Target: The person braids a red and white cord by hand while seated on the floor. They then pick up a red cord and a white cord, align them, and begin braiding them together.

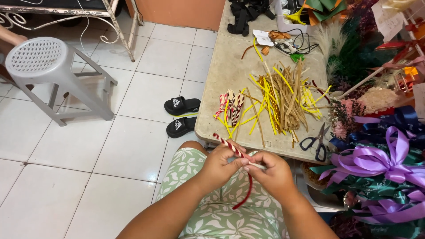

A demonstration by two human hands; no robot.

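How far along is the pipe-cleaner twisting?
Done: a few red-and-white twisted pieces lie at the near left of the table. In hand: the left hand and right hand pinch a partly twisted red-and-white stem, its red tail hanging loose and untwisted. Left: a large pile of tan and yellow stems lies untwisted, scissors beside it.

Single head-worn view, steeply downward, close over lap, table [221,79] edge ahead.

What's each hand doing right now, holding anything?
Left hand: closed on the red-and-white twisted pipe cleaner.
Right hand: closed, pinching the same pipe cleaner, whose red tail hangs below.
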